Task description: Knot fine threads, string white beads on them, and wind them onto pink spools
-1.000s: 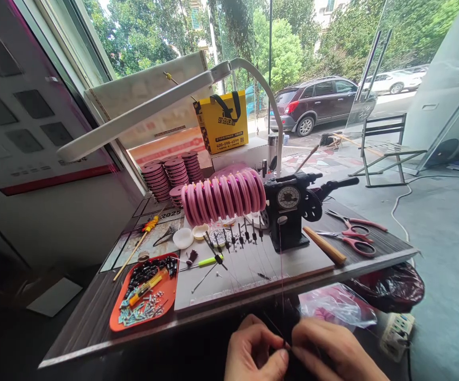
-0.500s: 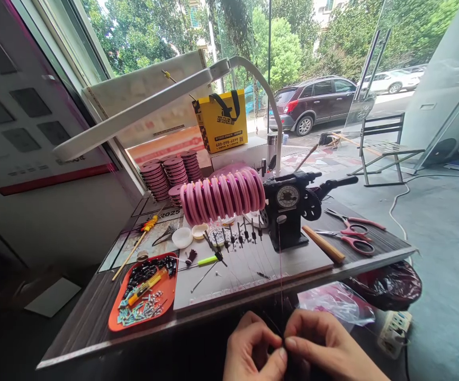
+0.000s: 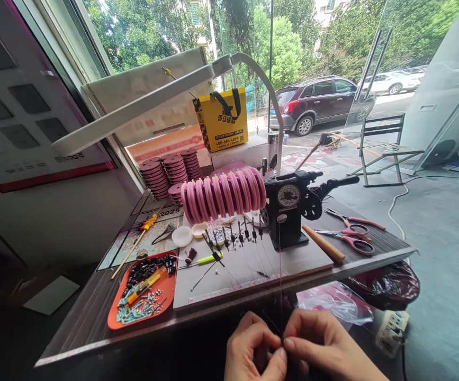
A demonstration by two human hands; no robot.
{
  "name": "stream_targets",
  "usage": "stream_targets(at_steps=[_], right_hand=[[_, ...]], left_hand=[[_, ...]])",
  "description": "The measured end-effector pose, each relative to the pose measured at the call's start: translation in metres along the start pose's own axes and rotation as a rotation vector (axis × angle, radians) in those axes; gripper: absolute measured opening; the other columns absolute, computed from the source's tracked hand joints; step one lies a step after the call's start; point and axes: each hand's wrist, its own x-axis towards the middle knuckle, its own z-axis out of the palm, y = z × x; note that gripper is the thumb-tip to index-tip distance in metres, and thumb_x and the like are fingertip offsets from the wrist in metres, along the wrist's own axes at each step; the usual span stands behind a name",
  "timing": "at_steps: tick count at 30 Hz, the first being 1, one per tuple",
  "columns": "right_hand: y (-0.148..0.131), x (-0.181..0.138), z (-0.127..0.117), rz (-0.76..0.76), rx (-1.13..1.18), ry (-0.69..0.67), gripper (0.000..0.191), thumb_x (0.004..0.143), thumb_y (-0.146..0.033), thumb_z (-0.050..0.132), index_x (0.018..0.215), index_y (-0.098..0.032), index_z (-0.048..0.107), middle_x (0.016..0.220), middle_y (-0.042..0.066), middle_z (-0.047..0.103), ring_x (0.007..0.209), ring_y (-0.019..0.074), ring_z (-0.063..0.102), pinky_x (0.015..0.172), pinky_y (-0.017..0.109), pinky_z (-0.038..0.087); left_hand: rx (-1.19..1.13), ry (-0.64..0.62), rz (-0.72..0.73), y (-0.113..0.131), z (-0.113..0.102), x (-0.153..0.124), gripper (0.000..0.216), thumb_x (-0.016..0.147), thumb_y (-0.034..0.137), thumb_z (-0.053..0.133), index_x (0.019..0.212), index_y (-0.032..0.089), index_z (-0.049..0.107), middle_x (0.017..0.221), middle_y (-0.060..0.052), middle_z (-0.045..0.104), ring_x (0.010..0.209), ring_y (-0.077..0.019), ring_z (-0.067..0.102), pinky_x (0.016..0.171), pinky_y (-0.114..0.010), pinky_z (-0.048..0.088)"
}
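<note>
My left hand (image 3: 253,349) and my right hand (image 3: 324,346) meet below the table's front edge, fingertips pinched together on a thin line (image 3: 280,275). The line runs up from my fingers to the black winding machine (image 3: 290,209) on the white board. Whatever small part sits between my fingertips is too small to make out. A row of pink spools (image 3: 223,196) stands left of the machine, with several thin lines and small black pieces laid out in front of it.
An orange tray (image 3: 144,296) of small parts sits at the front left. Red scissors (image 3: 352,238) and a wooden stick (image 3: 324,244) lie at the right. A white lamp arm (image 3: 142,106) overhangs the table. A dark bag (image 3: 388,283) hangs under the right edge.
My hands have drawn a little closer together and risen slightly; the fingertips now touch on the line. Nothing on the table has moved.
</note>
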Motion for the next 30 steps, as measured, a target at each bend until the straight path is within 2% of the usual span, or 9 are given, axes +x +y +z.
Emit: stream_targets(at_steps=[8, 12, 16, 21, 26, 30], right_hand=[[-0.003, -0.001, 0.006, -0.010, 0.051, 0.054, 0.041, 0.061, -0.051, 0.069, 0.061, -0.014, 0.050, 0.046, -0.005, 0.046, 0.042, 0.0061, 0.041, 0.047, 0.020, 0.032], [-0.001, -0.002, 0.003, 0.006, 0.112, 0.005, 0.042, 0.061, -0.051, 0.069, 0.061, -0.014, 0.049, 0.046, -0.004, 0.047, 0.043, 0.0052, 0.040, 0.046, 0.019, 0.029], [0.000, -0.004, -0.001, 0.009, 0.235, -0.047, 0.037, 0.062, -0.044, 0.072, 0.066, -0.013, 0.052, 0.048, -0.004, 0.049, 0.044, 0.0052, 0.043, 0.046, 0.017, 0.032], [0.001, -0.002, 0.000, 0.061, 0.429, -0.053, 0.033, 0.061, -0.038, 0.074, 0.065, -0.014, 0.052, 0.049, -0.006, 0.046, 0.040, 0.0035, 0.039, 0.043, 0.017, 0.036], [0.009, 0.006, 0.002, 0.053, 0.490, -0.055, 0.033, 0.059, -0.037, 0.075, 0.065, -0.014, 0.053, 0.047, -0.005, 0.047, 0.038, 0.0033, 0.039, 0.041, 0.016, 0.037], [0.012, 0.006, 0.001, 0.045, 0.512, -0.052, 0.031, 0.060, -0.036, 0.075, 0.065, -0.014, 0.053, 0.046, -0.006, 0.046, 0.038, 0.0035, 0.038, 0.041, 0.017, 0.037]], left_hand=[[0.043, -0.057, -0.031, -0.007, -0.002, 0.002, 0.020, 0.061, 0.027, 0.061, 0.049, 0.015, 0.051, 0.059, 0.002, 0.040, 0.051, -0.0092, 0.034, 0.047, -0.024, 0.022], [0.056, -0.057, -0.016, -0.008, -0.002, 0.003, 0.015, 0.060, 0.023, 0.059, 0.050, 0.016, 0.052, 0.059, 0.001, 0.042, 0.053, -0.0104, 0.037, 0.049, -0.024, 0.026], [0.020, -0.060, -0.044, -0.011, -0.003, 0.003, 0.015, 0.061, 0.026, 0.059, 0.052, 0.016, 0.051, 0.059, 0.002, 0.042, 0.052, -0.0104, 0.037, 0.047, -0.024, 0.026], [0.002, -0.092, -0.045, -0.018, -0.005, 0.004, 0.015, 0.062, 0.026, 0.060, 0.054, 0.016, 0.053, 0.060, 0.002, 0.043, 0.050, -0.0091, 0.036, 0.045, -0.023, 0.025], [-0.092, -0.127, -0.099, -0.021, -0.008, 0.005, 0.015, 0.062, 0.030, 0.063, 0.061, 0.015, 0.060, 0.063, 0.002, 0.044, 0.047, -0.0072, 0.036, 0.042, -0.021, 0.025], [-0.169, -0.118, -0.149, -0.017, -0.006, 0.003, 0.024, 0.061, 0.037, 0.066, 0.062, 0.014, 0.060, 0.062, 0.003, 0.045, 0.044, -0.0056, 0.038, 0.042, -0.020, 0.026]])
